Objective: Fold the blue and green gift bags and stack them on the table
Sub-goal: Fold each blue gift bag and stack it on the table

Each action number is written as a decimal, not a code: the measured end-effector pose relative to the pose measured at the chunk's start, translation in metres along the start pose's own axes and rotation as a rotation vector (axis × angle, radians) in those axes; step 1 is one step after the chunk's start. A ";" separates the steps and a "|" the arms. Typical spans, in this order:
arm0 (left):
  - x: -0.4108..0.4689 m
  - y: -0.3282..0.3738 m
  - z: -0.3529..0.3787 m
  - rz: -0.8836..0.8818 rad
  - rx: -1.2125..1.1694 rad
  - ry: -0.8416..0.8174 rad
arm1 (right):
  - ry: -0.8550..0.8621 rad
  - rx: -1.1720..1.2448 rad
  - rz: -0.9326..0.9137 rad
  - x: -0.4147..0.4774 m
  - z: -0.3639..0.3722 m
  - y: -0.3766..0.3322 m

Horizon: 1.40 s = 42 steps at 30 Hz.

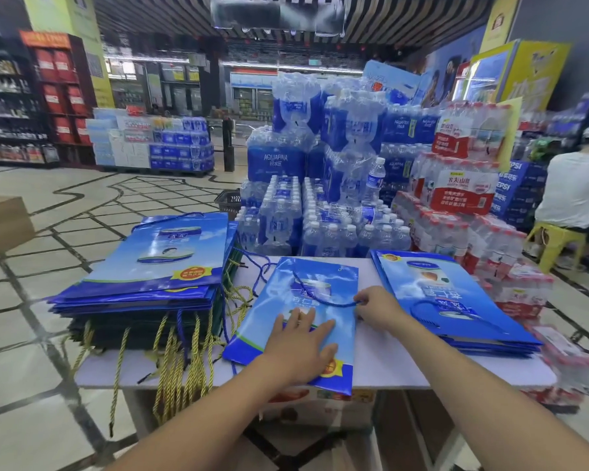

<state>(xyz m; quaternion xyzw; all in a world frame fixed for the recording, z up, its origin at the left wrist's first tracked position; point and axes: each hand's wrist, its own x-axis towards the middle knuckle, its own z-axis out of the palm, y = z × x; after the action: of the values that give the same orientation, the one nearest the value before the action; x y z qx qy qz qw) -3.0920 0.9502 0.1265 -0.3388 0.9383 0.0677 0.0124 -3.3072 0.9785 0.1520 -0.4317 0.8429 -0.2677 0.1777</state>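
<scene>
A flat blue gift bag [323, 283] lies in the middle of the white table [395, 368]. My left hand [300, 345] presses flat on its lower half, fingers spread. My right hand [374, 305] pinches the bag's blue cord handle [327, 300] at the right edge. To the left sits a tall stack of flat blue bags [164, 263] on top of dark green bags [133, 329] with yellow cords hanging over the table edge. A smaller stack of blue bags [456, 300] lies at the right.
Shrink-wrapped packs of water bottles [320, 215] rise right behind the table, with red-labelled packs [463, 195] to the right. A person in white sits on a yellow stool [555, 239] at far right. A cardboard box [0, 222] sits on the tiled floor at left.
</scene>
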 end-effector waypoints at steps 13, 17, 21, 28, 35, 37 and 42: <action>0.013 -0.011 -0.052 0.064 -0.391 0.365 | 0.021 0.854 0.176 0.008 -0.059 -0.044; 0.028 -0.027 -0.119 0.017 -0.494 0.517 | 0.082 0.814 -0.024 0.003 -0.108 -0.071; 0.038 -0.041 -0.183 -0.042 -0.578 0.660 | 0.207 0.713 -0.252 -0.016 -0.143 -0.090; 0.017 -0.062 -0.227 0.009 -0.736 0.869 | 0.324 0.583 -0.495 -0.021 -0.139 -0.072; -0.037 -0.061 -0.182 0.103 -0.560 0.879 | 0.221 0.309 -0.504 -0.021 -0.102 -0.014; -0.048 -0.063 -0.164 0.142 -0.484 0.803 | 0.139 0.147 -0.479 -0.026 -0.099 -0.004; -0.058 -0.059 -0.114 0.099 -0.132 0.355 | -0.082 0.019 -0.346 -0.033 -0.098 0.003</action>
<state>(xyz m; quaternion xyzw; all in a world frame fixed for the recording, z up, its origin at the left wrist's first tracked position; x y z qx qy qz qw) -3.0078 0.9268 0.2361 -0.2990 0.9348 0.0689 -0.1790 -3.3424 1.0365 0.2298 -0.5789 0.7456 -0.2846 0.1672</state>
